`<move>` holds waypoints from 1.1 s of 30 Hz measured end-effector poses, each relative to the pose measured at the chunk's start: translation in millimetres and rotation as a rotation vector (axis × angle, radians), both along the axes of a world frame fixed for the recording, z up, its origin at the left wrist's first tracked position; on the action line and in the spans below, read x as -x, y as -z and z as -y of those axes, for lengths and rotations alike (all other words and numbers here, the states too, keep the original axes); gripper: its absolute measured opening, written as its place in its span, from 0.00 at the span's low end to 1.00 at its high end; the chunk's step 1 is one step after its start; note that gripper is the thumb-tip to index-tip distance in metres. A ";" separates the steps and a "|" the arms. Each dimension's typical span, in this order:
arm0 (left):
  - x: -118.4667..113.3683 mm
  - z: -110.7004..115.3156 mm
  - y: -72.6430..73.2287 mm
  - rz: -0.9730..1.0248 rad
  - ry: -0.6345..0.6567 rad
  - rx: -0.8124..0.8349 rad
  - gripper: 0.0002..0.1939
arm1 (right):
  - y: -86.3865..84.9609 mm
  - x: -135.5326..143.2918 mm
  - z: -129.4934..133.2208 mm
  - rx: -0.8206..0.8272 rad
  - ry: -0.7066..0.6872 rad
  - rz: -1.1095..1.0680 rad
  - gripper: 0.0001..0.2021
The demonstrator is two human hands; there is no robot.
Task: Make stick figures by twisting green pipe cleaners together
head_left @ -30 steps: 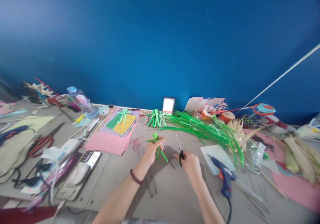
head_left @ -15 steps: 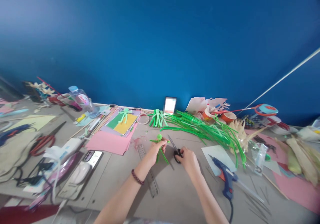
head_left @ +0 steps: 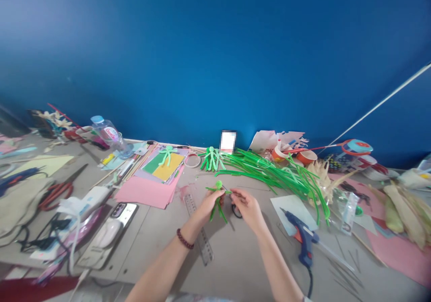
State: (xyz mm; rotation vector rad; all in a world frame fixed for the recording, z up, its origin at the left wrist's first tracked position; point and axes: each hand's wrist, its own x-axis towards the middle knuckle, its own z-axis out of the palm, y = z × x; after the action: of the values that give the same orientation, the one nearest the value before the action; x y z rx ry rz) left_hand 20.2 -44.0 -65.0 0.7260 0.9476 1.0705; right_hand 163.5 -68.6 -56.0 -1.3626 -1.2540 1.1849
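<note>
My left hand [head_left: 211, 203] is closed around a small green pipe-cleaner figure [head_left: 218, 185], with its round head and thin limbs showing above and below the fingers. My right hand [head_left: 247, 207] is beside it, fingertips pinched at the end of the figure's arm on the right. Beneath the right hand lie black-handled scissors [head_left: 236, 211], mostly covered by the fingers. Under my left wrist a metal ruler [head_left: 205, 248] rests on the table. Further back are a light green figure [head_left: 166, 155] on coloured sheets and a clump of similar green figures [head_left: 212, 159].
Green pipe cleaners [head_left: 269, 172] spread across the back right. A blue glue gun [head_left: 305, 239] lies right of my hands, by white paper [head_left: 293, 210]. Pink paper [head_left: 148, 190], a phone [head_left: 109, 234], orange-handled scissors [head_left: 57, 194] and a plastic bottle [head_left: 109, 133] are left.
My right hand has left the scissors handles and moved up and left to the figure's arm. The scissors stay on the table. My left hand has raised the figure slightly to the right.
</note>
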 end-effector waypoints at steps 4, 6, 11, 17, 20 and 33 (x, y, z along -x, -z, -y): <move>0.9 2.0 -1.5 -0.225 0.066 -0.097 0.16 | 1.9 0.5 -5.5 0.041 0.022 -0.141 0.21; 2.0 2.0 -2.6 -0.261 0.077 -0.110 0.16 | 5.2 -2.8 -7.3 0.072 0.038 -0.177 0.21; 1.4 1.1 -2.7 -0.272 0.064 -0.105 0.18 | 11.5 -8.9 -8.6 0.125 0.042 -0.158 0.21; -4.1 5.0 -7.1 -0.314 0.015 -0.178 0.19 | 13.6 -8.1 -8.1 0.081 0.092 -0.053 0.20; -5.2 6.2 -8.1 -0.314 -0.005 -0.189 0.19 | 15.7 -10.1 -7.9 0.063 0.060 -0.062 0.19; 2.2 3.5 -5.8 -0.233 0.125 -0.116 0.17 | 16.9 -21.3 -8.0 0.096 -0.093 -0.123 0.18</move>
State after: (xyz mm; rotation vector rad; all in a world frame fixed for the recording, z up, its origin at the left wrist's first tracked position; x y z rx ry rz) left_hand 18.0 -47.4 -59.2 1.0091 1.0291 0.9505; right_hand 184.7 -60.7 -72.9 -1.2908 -1.1969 1.3885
